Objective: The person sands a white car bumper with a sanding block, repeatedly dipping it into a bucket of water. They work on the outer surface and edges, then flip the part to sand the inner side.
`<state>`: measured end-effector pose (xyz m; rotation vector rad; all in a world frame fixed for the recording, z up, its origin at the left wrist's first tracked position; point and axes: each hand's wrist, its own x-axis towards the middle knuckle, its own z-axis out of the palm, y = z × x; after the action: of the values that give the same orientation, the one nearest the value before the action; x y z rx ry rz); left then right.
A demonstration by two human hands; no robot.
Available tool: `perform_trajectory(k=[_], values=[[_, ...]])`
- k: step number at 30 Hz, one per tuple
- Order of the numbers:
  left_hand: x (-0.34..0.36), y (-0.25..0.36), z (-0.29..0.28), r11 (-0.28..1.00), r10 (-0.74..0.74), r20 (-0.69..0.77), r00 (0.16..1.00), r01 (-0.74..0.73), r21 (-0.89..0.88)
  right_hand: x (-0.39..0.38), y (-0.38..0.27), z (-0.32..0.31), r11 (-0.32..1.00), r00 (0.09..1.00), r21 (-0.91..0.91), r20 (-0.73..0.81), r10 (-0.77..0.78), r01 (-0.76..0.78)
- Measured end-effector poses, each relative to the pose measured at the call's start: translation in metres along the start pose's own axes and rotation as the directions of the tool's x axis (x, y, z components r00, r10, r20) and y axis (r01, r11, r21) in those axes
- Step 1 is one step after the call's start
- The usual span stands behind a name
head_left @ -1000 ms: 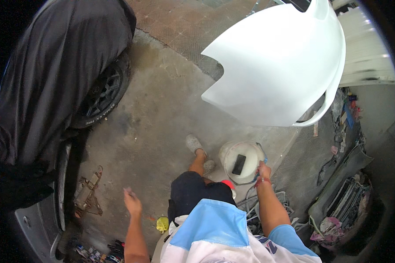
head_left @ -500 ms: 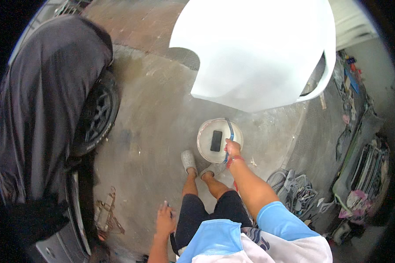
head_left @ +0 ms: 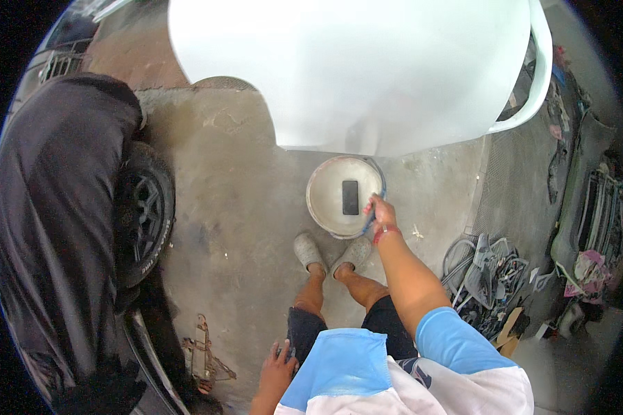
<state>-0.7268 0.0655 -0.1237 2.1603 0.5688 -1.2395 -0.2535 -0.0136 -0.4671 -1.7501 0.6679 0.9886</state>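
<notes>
My right hand [head_left: 382, 211] grips the bluish handle [head_left: 370, 225] of a round, pale bucket [head_left: 325, 197] at the centre, in front of my feet. A black phone [head_left: 350, 197] lies on the bucket's light top. My left hand [head_left: 277, 366] is low beside my dark shorts, fingers apart; a small greyish shape by them is too unclear to name. Beyond the bucket, a large white curved panel [head_left: 346, 69] with a cut-out edge and a looped side piece fills the top of the view.
A car under a black cover [head_left: 55, 207] with an exposed wheel [head_left: 145, 214] stands at left. A rusty metal piece [head_left: 204, 353] lies on the concrete floor [head_left: 221, 207] below it. Grey scrap parts [head_left: 484, 277] and long dark trim pieces [head_left: 595, 214] are piled along the right.
I have turned and stepped toward the white panel, which now looms larger. My right hand and the bucket moved inward and forward; my feet are now side by side behind it.
</notes>
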Motion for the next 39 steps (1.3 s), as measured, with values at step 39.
perform_trajectory(k=[39], values=[[0.551,-0.014,-0.093,0.928,0.293,-0.859,0.42,-0.34,0.15,0.047,-0.004,0.032,0.243,0.365,-0.386,0.283,-0.887,0.89]])
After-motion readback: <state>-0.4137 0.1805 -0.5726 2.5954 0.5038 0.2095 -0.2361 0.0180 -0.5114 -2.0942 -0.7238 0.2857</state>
